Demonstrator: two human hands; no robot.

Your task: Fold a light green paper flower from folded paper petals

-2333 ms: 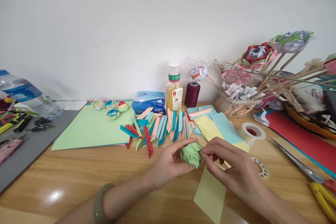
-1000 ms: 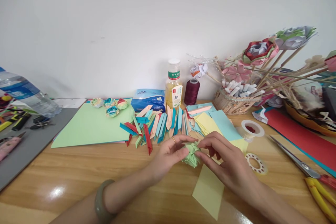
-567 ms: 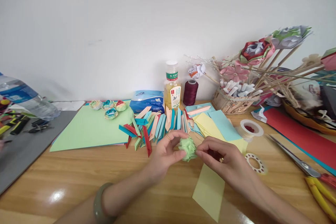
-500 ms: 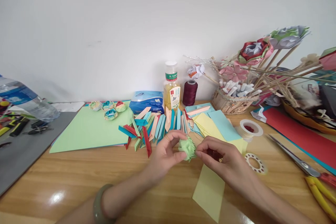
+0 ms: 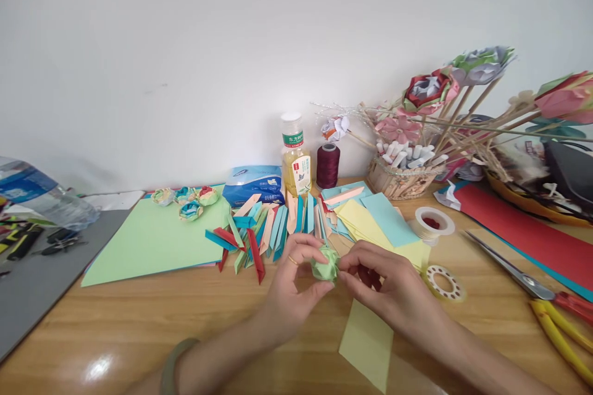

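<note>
Above the middle front of the table I hold a light green folded-paper flower (image 5: 325, 264). My left hand (image 5: 294, 281) grips it from the left, thumb below and fingers curled over the top. At its right edge, the thumb and forefinger of my right hand (image 5: 377, 274) pinch the paper. The other right fingers are curled, with something dark red showing among them that I cannot make out. Beneath my right hand lies a pale yellow sheet (image 5: 367, 342). Just behind the flower is a pile of folded paper strips (image 5: 278, 225) in blue, red, green and peach.
Several small paper flowers (image 5: 189, 210) rest on green sheets (image 5: 152, 247) at left. Behind stand a tissue pack (image 5: 254, 185), a drink bottle (image 5: 296, 160) and a thread cone (image 5: 328, 166). Tape rolls (image 5: 445, 282), scissors (image 5: 532, 284) and a basket (image 5: 401, 179) are on the right.
The green paper flower has turned within my fingers and come slightly left in view. My left fingers curl further over it, and my right fingertips stay at its edge. The camera view has shifted right.
</note>
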